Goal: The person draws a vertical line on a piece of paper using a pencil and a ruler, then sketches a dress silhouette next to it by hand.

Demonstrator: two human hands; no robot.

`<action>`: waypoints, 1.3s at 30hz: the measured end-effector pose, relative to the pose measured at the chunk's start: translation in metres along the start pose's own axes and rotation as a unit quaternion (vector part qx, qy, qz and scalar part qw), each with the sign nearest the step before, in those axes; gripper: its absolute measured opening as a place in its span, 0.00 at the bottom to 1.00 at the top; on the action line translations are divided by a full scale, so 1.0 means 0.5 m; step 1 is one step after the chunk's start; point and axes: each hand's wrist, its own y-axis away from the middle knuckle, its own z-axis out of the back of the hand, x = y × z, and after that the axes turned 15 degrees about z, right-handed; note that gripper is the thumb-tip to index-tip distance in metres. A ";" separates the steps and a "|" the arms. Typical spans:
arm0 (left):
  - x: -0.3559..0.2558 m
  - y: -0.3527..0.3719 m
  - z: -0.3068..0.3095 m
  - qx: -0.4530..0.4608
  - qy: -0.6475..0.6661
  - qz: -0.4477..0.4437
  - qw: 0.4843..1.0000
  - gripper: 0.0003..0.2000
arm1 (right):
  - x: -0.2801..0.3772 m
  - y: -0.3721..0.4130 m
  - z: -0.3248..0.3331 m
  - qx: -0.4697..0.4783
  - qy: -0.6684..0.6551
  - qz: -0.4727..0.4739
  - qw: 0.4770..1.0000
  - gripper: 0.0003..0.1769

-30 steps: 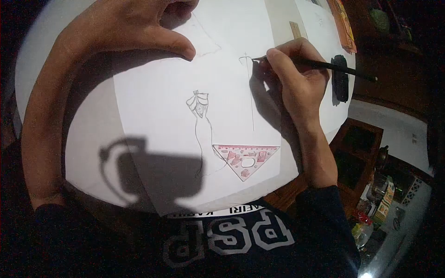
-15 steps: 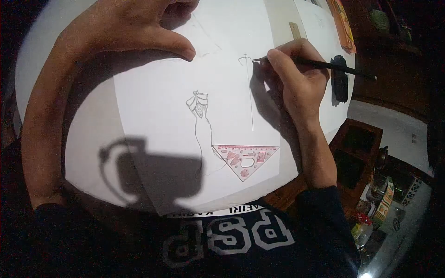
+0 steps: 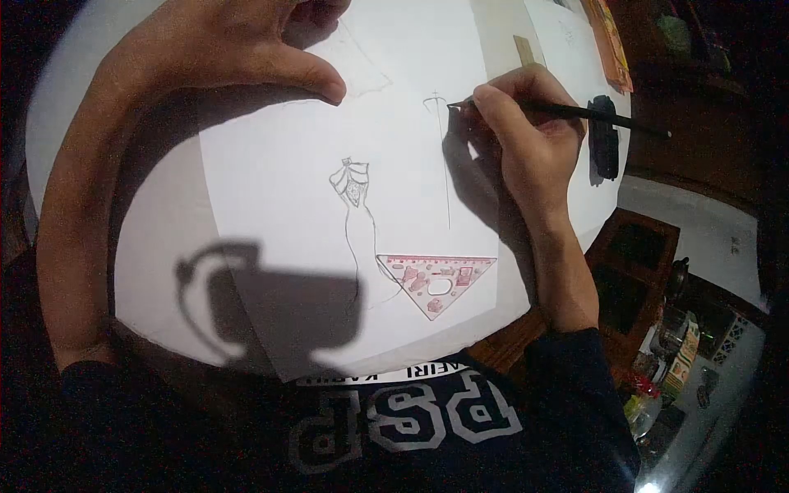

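My right hand [image 3: 538, 140] grips a slim black pencil [image 3: 612, 120], its tip at a small curved mark beside a long, thin vertical line on the white paper [image 3: 271, 172]. My left hand [image 3: 230, 49] rests on the upper left of the sheet with its thumb stretched out, apart from the fingers; some fingers run past the top edge of the view. Between the hands and lower down is a pencil-drawn dress figure [image 3: 353, 185] with a shaded bodice. A clear set square with red patterns [image 3: 468, 279] lies on the sheet, over the lower part of that figure.
A dark oblong object [image 3: 604, 148] lies right of my right hand, and an orange packet [image 3: 612, 49] is at the table's far right. Another sheet of paper [image 3: 567, 62] lies there. Cluttered items [image 3: 682, 353] stand lower right, beyond the table edge. A large shadow falls across the lower left.
The view has shifted very slightly. My right hand keeps its pencil tip near the same small mark, and my left hand stays in place.
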 end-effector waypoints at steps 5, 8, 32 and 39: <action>-0.011 0.008 0.004 -0.006 0.002 0.009 1.000 0.25 | -0.001 0.002 0.002 -0.004 -0.009 -0.011 1.000 0.06; -0.014 0.007 -0.003 -0.012 0.008 0.025 1.000 0.24 | 0.002 0.002 0.002 -0.011 -0.021 -0.024 0.999 0.06; -0.001 0.002 -0.002 -0.001 -0.004 0.005 1.000 0.27 | 0.003 0.001 0.000 -0.002 -0.015 -0.001 1.000 0.06; 0.003 0.003 -0.006 -0.019 -0.005 -0.037 0.999 0.27 | 0.002 0.001 0.002 -0.008 -0.044 -0.024 0.999 0.06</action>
